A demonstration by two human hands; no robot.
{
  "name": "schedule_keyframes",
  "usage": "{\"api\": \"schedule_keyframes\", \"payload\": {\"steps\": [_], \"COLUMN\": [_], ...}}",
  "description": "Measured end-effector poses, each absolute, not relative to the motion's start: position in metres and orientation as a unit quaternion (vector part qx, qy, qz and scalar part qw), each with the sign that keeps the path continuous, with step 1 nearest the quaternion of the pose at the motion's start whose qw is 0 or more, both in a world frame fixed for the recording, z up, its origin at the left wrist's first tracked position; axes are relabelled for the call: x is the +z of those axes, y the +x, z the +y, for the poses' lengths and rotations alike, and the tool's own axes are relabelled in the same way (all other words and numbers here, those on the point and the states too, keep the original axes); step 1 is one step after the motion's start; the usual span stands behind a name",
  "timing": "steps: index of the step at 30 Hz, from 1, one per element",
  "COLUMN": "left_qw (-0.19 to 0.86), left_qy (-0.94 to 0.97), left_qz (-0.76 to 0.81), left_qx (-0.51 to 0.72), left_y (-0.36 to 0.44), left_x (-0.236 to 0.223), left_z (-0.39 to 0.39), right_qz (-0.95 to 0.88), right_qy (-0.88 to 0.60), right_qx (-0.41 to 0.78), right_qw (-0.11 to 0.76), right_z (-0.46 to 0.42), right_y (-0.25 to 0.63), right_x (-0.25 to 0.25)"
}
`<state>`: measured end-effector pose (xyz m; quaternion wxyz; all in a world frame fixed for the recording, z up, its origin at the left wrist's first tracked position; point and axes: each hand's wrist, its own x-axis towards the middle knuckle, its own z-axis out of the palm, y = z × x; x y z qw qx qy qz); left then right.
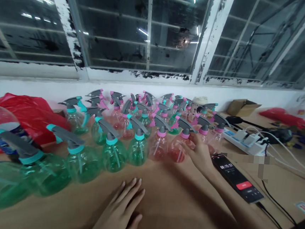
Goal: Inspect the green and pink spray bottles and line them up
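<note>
My right hand [198, 154] grips a pink spray bottle [175, 153] from its right side, fingers against its round body below the pink collar and grey trigger head. Palm down over the table, my left hand [122, 211] holds nothing and its fingers are spread. Just beyond it stand a green spray bottle [138, 151] and another green spray bottle [114, 157], both with turquoise collars. Directly left of the gripped bottle is a second pink spray bottle [158, 147]. The bottles stand upright in rows, and those farther back are partly hidden.
Right of my right hand lies a phone [236, 177] showing a timer, with a cable. A white power strip [243, 140] with plugs and an open cardboard box [242, 108] sit behind. Red plastic bags [32, 114] lie at left. A windowed wall [144, 80] bounds the table.
</note>
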<state>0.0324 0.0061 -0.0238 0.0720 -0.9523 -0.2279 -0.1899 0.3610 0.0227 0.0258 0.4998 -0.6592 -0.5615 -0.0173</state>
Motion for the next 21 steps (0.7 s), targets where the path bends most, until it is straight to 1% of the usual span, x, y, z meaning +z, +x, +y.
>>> {"api": "schedule_keyframes", "payload": {"steps": [7,13,17,21], "left_qw": [0.07,0.08,0.05,0.028], "left_qy": [-0.951,-0.949,-0.942,-0.937], "left_qz": [-0.231,-0.221,-0.232,-0.25], "left_qx": [-0.192,-0.211,-0.237,-0.241], "left_y": [0.034,0.036,0.04,0.049], "left_x": [-0.015,-0.021,-0.024,-0.025], "left_z": [0.006,0.014,0.017,0.014], "right_qz": [-0.58,-0.563,-0.524,-0.5], "right_qy": [-0.656,-0.665,-0.696,-0.723], "right_qx": [-0.001,-0.002,-0.051,-0.12], "right_qw": [0.483,0.491,0.489,0.462], "right_z": [0.033,0.005,-0.015,-0.011], "right_y": [0.357,0.372,0.401,0.428], "right_x": [0.038,0.042,0.046,0.043]}}
